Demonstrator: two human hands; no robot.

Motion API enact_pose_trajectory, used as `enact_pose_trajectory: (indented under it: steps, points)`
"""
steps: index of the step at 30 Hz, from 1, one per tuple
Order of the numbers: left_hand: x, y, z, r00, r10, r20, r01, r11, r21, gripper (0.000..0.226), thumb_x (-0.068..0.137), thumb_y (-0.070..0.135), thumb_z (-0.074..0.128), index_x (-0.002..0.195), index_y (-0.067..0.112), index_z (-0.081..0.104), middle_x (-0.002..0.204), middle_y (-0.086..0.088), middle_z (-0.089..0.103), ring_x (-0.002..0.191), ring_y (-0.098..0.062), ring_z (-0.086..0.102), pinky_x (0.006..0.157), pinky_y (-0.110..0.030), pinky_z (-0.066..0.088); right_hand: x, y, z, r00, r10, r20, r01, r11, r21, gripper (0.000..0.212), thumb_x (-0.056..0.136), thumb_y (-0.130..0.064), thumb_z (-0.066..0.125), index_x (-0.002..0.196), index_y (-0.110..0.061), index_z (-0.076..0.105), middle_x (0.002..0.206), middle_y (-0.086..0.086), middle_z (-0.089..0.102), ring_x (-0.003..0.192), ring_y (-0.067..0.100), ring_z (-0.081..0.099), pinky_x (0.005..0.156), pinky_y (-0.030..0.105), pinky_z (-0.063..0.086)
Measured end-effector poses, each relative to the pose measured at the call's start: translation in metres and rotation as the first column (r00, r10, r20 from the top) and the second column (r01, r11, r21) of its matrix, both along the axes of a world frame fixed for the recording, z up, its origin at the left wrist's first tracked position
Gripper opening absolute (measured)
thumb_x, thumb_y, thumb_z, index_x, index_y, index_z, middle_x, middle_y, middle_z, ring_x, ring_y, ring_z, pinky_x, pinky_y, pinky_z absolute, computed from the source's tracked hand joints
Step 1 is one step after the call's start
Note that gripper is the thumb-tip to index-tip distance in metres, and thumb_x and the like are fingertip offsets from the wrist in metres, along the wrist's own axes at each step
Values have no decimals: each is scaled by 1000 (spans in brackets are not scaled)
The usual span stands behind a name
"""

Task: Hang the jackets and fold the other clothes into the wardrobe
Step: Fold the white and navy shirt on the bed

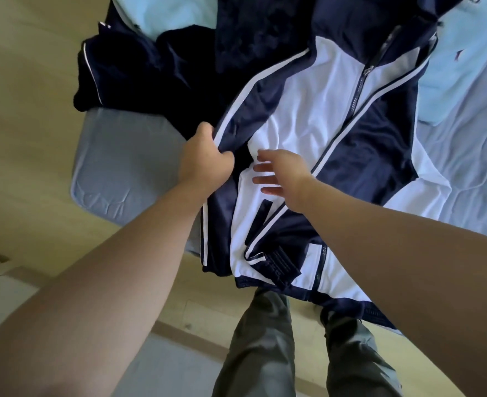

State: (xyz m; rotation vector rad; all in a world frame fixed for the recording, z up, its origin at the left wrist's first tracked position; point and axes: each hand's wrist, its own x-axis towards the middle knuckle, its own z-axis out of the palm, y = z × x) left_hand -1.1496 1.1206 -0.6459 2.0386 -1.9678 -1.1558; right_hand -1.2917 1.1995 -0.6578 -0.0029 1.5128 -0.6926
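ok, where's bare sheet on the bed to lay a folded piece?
Bare sheet at the near-left corner, between dark clothes heap and jacket; more on the right, past the jacket, this side of the light-blue cloth. Centre is crowded: jacket, left hand gripping its edge, right hand open over it.

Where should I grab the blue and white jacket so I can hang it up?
Probably at the shoulders, either side of the collar, reaching from above. The jacket lies front up, collar at the far end and hem nearest you, so lifting there lets it hang straight. The left hand pinches only a striped side edge.
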Motion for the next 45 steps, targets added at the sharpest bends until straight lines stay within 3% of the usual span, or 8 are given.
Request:
enact_pose_trajectory:
  steps: [6, 13, 19, 24, 32, 36, 41, 45]
  points:
    - [-24, 35, 22, 850, 388, -356, 69, 588, 806, 21, 96, 20, 54, 108, 11, 68, 99, -14, 76, 93, -37, 73, 82, -48, 61, -13, 23, 2, 844, -499, 197, 474, 866, 160, 68, 83, -80, 47, 77, -14, 63, 79, 1, 69, 76, 23, 68, 75, 39, 57]
    - [-31, 75, -19, 990, -124, -66, 139, 830, 541, 17, 89, 32, 72, 100, 21, 66, 90, -1, 70, 83, -19, 69, 68, -34, 59, -7, 51, -8, 975, -137, -174, 146, 988, 44, 57, 79, -76, 59, 100, -25, 69, 102, -10, 65, 94, 10, 61, 75, 27, 46]
    - [-14, 110, -37, 738, -639, 216, 556, 758, 342, 50, 82, 40, 66, 130, 31, 54, 126, 1, 56, 121, -28, 48, 95, -43, 42, -2, 44, -15, 814, 301, -497, -278, 953, 121, 4, 88, -25, 64, 88, -29, 62, 110, 2, 63, 93, 20, 64, 70, 30, 54]
    - [20, 125, -38, 664, -529, 528, 367, 846, 387, 36, 84, 17, 65, 116, 16, 50, 121, -8, 58, 109, -31, 57, 80, -38, 40, -18, 46, -15, 965, -16, -261, 32, 998, 57, 21, 98, -14, 48, 78, -20, 47, 96, 7, 58, 84, 24, 62, 82, 40, 61]
    - [-26, 151, 15, 795, -464, 391, 400, 886, 237, 26, 79, 21, 60, 92, 17, 39, 73, 4, 49, 57, -19, 46, 48, -28, 27, -44, 67, -20, 953, -286, -98, 295, 951, 93, 27, 92, -35, 67, 102, -10, 65, 107, 12, 72, 97, 31, 72, 84, 45, 61]
    - [-66, 172, 29, 951, 99, -294, 160, 657, 737, 42, 83, 8, 66, 120, 19, 52, 102, -2, 68, 83, -22, 72, 74, -40, 60, -59, 78, -16, 972, -88, -218, 113, 988, 104, 28, 81, -34, 80, 94, -15, 66, 97, 6, 73, 89, 25, 71, 88, 43, 59]
    - [-75, 150, -12, 845, 528, -87, -290, 589, 755, 20, 100, 2, 44, 99, 10, 62, 92, -10, 66, 59, -19, 67, 56, -24, 57, -81, 104, -24, 854, 230, -466, -137, 965, 223, 39, 81, -37, 73, 110, -21, 53, 98, -2, 61, 84, 18, 59, 73, 29, 43]
    - [-55, 121, -44, 770, 632, 89, -576, 628, 524, 36, 99, 17, 48, 131, 4, 57, 111, -12, 65, 99, -26, 66, 83, -35, 56, -88, 129, -34, 662, 595, -455, -454, 802, 388, 31, 85, -18, 60, 115, -15, 55, 90, 3, 56, 83, 28, 54, 69, 30, 38]
